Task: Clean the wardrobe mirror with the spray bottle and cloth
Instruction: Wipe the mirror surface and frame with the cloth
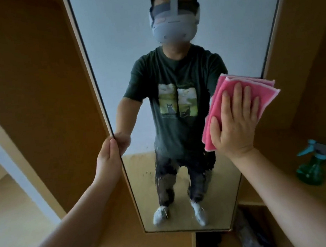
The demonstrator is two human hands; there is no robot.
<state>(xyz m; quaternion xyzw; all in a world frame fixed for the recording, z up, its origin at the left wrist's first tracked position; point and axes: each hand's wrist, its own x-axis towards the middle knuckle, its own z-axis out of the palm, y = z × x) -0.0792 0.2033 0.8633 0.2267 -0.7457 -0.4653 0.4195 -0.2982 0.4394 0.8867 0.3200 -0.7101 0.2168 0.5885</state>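
Pressing the folded pink cloth flat on the wardrobe mirror near its right edge with the right hand spread, left hand gripping the mirror's left edge, likely steadying it, green spray bottle sitting aside on the right-hand shelf.

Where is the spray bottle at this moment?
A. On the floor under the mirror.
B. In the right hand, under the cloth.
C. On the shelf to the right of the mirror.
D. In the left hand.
C: the spray bottle stands alone on the shelf, while the left hand grips the edge of the mirror and the right hand presses the cloth flat against it.
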